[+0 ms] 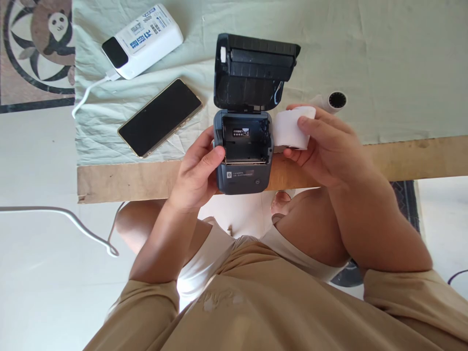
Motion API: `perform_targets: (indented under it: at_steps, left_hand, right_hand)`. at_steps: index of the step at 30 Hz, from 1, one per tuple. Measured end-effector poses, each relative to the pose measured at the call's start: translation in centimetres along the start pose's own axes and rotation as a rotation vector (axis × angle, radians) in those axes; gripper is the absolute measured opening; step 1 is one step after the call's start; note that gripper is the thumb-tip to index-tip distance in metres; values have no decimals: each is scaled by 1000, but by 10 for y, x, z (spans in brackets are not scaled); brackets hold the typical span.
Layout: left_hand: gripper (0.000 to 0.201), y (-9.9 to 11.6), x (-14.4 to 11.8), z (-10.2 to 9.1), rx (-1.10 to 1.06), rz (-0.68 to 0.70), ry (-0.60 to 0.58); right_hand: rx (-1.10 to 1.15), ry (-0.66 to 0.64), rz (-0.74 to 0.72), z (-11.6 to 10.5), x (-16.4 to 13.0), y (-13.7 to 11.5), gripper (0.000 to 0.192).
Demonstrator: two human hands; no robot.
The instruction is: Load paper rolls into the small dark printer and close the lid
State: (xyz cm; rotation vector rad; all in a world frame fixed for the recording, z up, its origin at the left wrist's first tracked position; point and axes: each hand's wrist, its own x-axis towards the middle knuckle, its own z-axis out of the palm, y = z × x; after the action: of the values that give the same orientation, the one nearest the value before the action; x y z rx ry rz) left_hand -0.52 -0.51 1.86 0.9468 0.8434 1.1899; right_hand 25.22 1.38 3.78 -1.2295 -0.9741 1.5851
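Observation:
A small dark grey label printer (244, 170) stands at the table's near edge with its lid (254, 70) swung up and its paper bay bare. My left hand (199, 170) grips the printer's left side, thumb on the rim. Just right of the open bay, my right hand (325, 146) holds a white paper roll (290, 129). The roll is beside the printer, not inside it.
A black phone (160, 117) lies face up left of the printer. A white power bank (142, 41) with a white cable (91, 90) sits at the back left. Another roll with a dark core (334, 101) lies behind my right hand. Pale green cloth (383, 63) covers the wooden table (413, 158).

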Motion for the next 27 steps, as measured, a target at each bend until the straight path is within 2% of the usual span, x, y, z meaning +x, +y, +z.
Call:
perform_targets:
  at_steps: [4, 9, 16, 19, 22, 27]
  left_hand:
    - [38, 1, 0, 1, -6, 0, 6]
    - [34, 5, 3, 4, -88, -22, -68]
    - [41, 4, 7, 3, -89, -26, -95]
    - [42, 4, 7, 2, -84, -28, -108]
    - [43, 4, 6, 2, -76, -47, -108]
    - [39, 4, 5, 0, -67, -36, -97]
  right_hand:
    - [12, -13, 5, 5, -3, -3, 51]
    - [35, -11, 35, 9, -4, -3, 57]
    - [138, 159, -3, 19, -4, -5, 29]
    - [136, 130, 4, 16, -3, -7, 25]
    - [129, 54, 45, 14, -3, -7, 31]
    - [157, 62, -77, 20, -6, -2, 39]
